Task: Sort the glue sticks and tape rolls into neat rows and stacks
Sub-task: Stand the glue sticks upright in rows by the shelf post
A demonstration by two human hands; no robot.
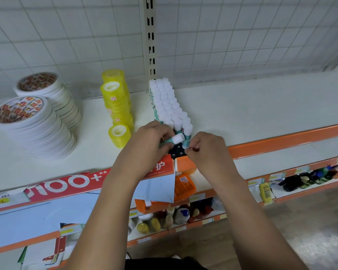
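Note:
White-capped glue sticks [167, 103] stand upright in tight rows running from the shelf's back to its front. At the near end of those rows my left hand [150, 141] grips one tilted glue stick [177, 138] by its teal body. My right hand [207, 148] is just to the right, its thumb and forefinger pinched beside a standing stick; what they pinch is too small to tell. Yellow tape rolls [116, 100] are stacked left of the sticks, with one loose roll [119, 135] in front. Two piles of flat white tape rolls [34, 121] sit further left.
The white shelf [261, 106] has an orange front lip [281, 142] and a wire grid back [242, 36]. A red and blue carton [76, 184] hangs over the front edge. Lower shelves hold bottles [181, 215] and small goods.

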